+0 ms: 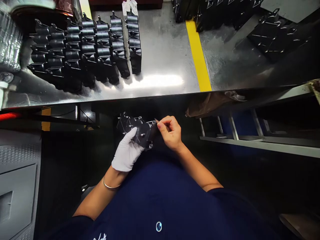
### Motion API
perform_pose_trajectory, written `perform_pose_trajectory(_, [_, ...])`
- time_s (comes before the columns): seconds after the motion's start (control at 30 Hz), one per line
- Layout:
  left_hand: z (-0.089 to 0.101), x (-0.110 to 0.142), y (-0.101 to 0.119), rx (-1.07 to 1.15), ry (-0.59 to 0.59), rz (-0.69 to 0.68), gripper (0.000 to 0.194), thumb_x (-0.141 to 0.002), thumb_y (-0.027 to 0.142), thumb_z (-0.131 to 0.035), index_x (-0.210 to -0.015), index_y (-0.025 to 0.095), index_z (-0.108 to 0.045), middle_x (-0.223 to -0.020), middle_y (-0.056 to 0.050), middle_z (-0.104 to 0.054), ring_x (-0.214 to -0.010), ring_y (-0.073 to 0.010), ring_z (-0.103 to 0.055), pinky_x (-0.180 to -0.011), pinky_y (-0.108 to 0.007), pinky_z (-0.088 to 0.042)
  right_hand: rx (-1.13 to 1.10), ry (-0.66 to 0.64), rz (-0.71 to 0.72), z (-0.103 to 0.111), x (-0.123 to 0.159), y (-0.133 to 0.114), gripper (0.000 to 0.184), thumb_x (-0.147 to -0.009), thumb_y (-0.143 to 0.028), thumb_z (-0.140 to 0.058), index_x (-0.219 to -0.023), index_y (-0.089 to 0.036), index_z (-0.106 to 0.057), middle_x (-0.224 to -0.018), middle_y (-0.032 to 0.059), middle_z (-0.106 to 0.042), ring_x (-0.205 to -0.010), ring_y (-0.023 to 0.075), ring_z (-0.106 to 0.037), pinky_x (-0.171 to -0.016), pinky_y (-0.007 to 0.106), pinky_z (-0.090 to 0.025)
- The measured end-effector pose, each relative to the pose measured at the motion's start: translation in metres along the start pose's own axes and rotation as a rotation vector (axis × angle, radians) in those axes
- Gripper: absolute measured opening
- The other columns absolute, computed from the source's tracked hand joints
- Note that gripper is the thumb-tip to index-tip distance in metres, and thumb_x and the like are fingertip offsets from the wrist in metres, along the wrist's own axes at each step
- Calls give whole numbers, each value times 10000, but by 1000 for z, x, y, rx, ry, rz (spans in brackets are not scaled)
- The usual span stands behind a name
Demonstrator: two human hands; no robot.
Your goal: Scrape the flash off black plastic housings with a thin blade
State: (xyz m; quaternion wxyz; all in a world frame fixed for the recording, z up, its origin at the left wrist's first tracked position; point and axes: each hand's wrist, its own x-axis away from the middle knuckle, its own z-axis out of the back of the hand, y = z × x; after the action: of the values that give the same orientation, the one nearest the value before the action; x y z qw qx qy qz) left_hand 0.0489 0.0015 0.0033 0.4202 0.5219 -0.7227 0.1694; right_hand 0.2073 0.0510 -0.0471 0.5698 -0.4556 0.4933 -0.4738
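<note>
A black moulded plastic part [143,128] with several bright metal pins is held up in front of my body, below the table edge. My left hand [127,153], in a white glove, grips it from the lower left with the thumb across its face. Bare and pinched closed, my right hand [171,131] is at the part's right end, by a corner boss. A thin, dark tip shows at its fingertips, too small to name. Whether that tip touches the part is hard to see.
Rows of similar black parts [85,50] stand on the metal table [162,56] at the left. More black parts [225,13] are at the back right, beyond a yellow tape strip [198,60]. A metal rack [260,143] stands right; a grey plastic box [18,190] is left.
</note>
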Motion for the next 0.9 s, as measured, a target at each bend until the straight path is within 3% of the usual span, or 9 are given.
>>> perform_pose_trajectory(0.1, [-4,8,1,-13,56,27,258,-896,98,-503,-1079,133,-680,-858,-40,-776,-817,-157,-742,-867,-286,-593,-8,65,-41,8,-4,-1,248,-851,-399,-613,-753,-195,-510,-669,-36,-495,-584,90,-459,-552,241,-391])
perform_pose_trajectory(0.3, [-6,5,4,-28,45,4,236,-914,123,-482,-997,131,-703,-878,-40,-781,-828,-140,-738,-857,-251,-586,-85,-126,89,13,5,-21,220,-867,-398,-605,-792,-209,-521,-679,-21,-518,-592,104,-463,-538,257,-395])
perform_pose_trajectory(0.5, [-1,-2,3,-29,35,-12,252,-899,110,-497,-1061,133,-689,-905,-40,-779,-864,-142,-732,-838,-233,-584,-51,-174,72,9,7,-22,251,-869,-435,-588,-795,-204,-524,-699,-13,-528,-584,100,-470,-546,266,-414])
perform_pose_trajectory(0.67, [4,1,6,-107,27,5,204,-875,122,-518,-925,141,-715,-862,-34,-779,-795,-138,-734,-799,-235,-595,-19,-159,76,6,3,-16,255,-872,-426,-586,-779,-196,-531,-689,-17,-535,-558,87,-462,-511,240,-388])
perform_pose_trajectory(0.77, [10,7,9,-270,-81,-11,88,-754,132,-662,-811,154,-724,-769,-17,-766,-677,-146,-720,-678,-221,-601,69,-158,32,11,1,-14,271,-883,-430,-574,-760,-190,-544,-637,-28,-539,-529,82,-472,-497,227,-389])
perform_pose_trajectory(0.83, [14,11,11,-391,-198,-57,162,-669,156,-748,-830,156,-731,-776,-23,-759,-671,-170,-714,-652,-242,-596,115,-259,44,17,-1,-17,298,-926,-418,-512,-742,-187,-553,-604,-26,-554,-512,82,-493,-500,223,-401])
perform_pose_trajectory(0.9, [15,13,15,-488,-267,-124,284,-627,192,-792,-903,159,-733,-827,-39,-758,-721,-202,-718,-685,-280,-593,142,-420,156,24,-1,-23,349,-976,-378,-416,-727,-183,-564,-587,-14,-565,-503,82,-507,-505,221,-405])
